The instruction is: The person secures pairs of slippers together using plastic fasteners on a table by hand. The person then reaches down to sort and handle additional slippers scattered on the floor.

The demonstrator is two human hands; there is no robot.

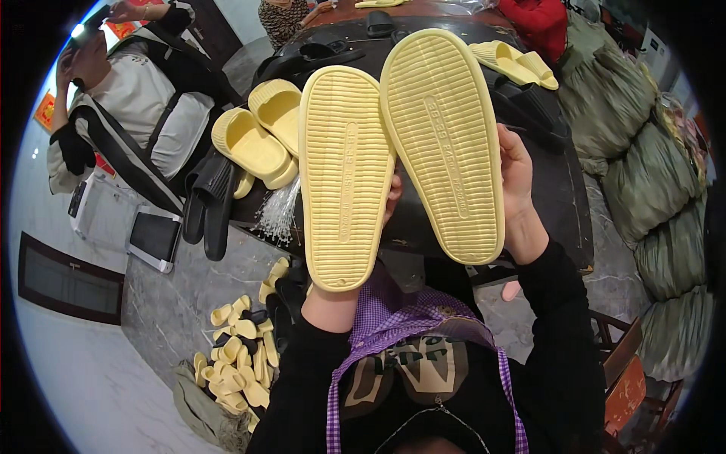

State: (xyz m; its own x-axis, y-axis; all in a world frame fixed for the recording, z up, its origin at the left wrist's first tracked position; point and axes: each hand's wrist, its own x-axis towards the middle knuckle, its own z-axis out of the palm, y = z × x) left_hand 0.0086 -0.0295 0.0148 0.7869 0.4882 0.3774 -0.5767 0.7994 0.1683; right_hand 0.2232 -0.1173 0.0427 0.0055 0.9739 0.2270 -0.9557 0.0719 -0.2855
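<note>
Two pale yellow slide slippers are held up side by side, their ribbed soles facing me. My left hand [393,198] is mostly hidden behind the left slipper [340,181]; only fingertips show at its right edge, gripping it. The right slipper [442,151] leans to the left at its top and overlaps the left one slightly. My right hand [516,174] closes round its right edge, thumb and fingers partly behind it. A pair of yellow slides [257,140] stands on the dark table just left of the held ones, beside a bunch of thin clear plastic ties [280,216].
Black slippers [208,200] lie at the table's [563,219] left edge, more [529,113] at its right. Another yellow pair [514,64] sits far right. Yellow slippers [234,371] heap on the floor. Full green sacks [643,166] line the right. A person [144,98] stands left; others sit beyond.
</note>
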